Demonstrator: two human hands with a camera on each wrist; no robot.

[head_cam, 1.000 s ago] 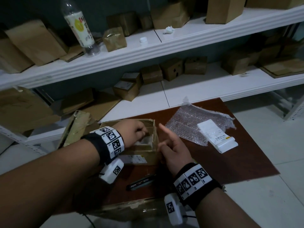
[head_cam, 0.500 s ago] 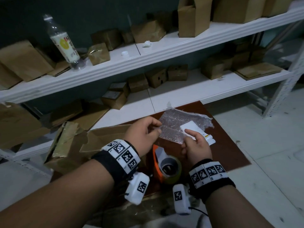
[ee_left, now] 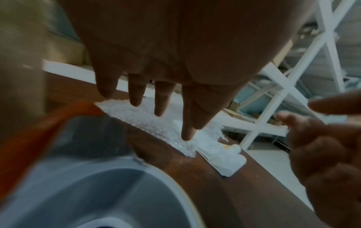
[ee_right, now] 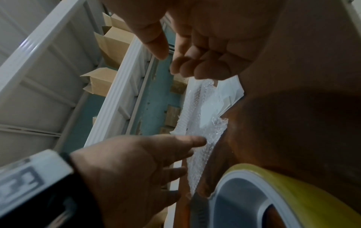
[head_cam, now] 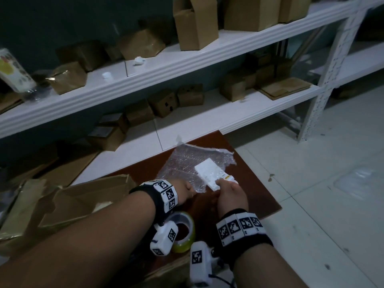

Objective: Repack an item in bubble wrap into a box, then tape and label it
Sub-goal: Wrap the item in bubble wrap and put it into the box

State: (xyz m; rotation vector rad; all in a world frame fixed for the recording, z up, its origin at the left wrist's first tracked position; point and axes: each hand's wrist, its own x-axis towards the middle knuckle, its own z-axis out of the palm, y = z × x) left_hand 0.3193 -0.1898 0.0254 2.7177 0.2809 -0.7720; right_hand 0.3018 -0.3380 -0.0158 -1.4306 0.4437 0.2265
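Below the white shelving, on your brown surface [head_cam: 245, 196], the white item [head_cam: 212, 173] lies across the bubble wrap [head_cam: 182, 167], long axis near-right to far-left, your right hand [head_cam: 230, 196] nearer with curled fingers seemingly empty, your left hand [head_cam: 185, 191] open with fingers straight over the wrap's near edge.

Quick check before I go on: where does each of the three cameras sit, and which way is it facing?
Head: worn high, looks down on both forearms, left hand, right hand, bubble wrap, white item.
Left wrist: under the left hand, looks along its fingers to the wrap.
Right wrist: under the right hand, faces the shelving; left hand shows.
Shared: wrap, item, tape roll.
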